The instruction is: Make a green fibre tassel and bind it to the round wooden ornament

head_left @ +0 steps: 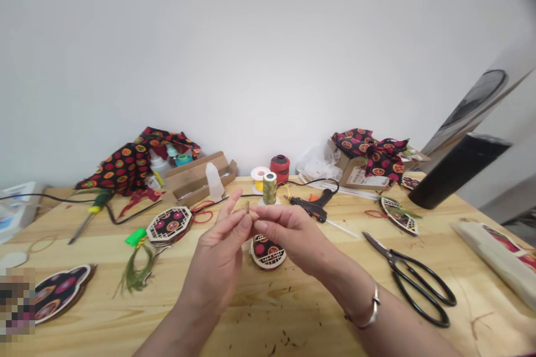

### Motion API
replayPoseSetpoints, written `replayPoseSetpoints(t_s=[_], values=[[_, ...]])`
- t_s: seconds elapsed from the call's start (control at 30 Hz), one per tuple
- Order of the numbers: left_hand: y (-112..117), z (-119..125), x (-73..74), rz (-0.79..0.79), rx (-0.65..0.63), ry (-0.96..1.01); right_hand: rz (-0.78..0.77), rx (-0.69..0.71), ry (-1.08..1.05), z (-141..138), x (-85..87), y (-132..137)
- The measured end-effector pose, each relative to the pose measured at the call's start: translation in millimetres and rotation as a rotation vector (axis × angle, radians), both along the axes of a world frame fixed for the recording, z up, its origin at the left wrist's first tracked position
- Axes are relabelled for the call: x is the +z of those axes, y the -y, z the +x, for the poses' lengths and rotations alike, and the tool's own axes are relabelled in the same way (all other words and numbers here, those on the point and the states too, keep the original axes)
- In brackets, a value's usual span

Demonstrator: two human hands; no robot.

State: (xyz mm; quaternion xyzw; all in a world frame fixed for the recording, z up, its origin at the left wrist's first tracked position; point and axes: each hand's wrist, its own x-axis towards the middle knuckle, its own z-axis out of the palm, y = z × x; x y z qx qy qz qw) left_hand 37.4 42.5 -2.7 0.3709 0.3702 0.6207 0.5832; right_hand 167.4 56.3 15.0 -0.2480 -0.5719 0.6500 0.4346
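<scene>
Both hands meet over the middle of the table with fingertips touching. My left hand (226,234) is closed in a pinch, and thin brownish strands (247,207) stick up from its fingertips. My right hand (288,231) is pinched shut at the same spot; what lies between its fingers is mostly hidden. Just below them is a round ornament (268,254) with patterned dark fabric and a pale lattice frame, partly covered by the hands. Behind the fingers a spool of olive thread (270,188) stands upright. Left of the hands lies an olive tassel (138,270).
Black scissors (412,279) and a glue gun (314,206) lie on the right. A screwdriver (90,217), an octagonal ornament (170,224) and a cloud-shaped one (62,290) are left. A cardboard box (196,184) stands behind; a black cylinder (460,170) leans at the right edge.
</scene>
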Motion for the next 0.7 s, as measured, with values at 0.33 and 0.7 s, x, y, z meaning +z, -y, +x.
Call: replayPoseSetpoints(t_s=[0.33,0.7], values=[[4.0,4.7,-3.1,-0.118,0.0,0.198,-0.159,-0.134,0.06,2.8,-17.5,1.0],[-0.3,-14.2,1.7,-0.083,0.027,0.29,-0.152,-0.202,0.197,12.3,-21.8,-3.6]])
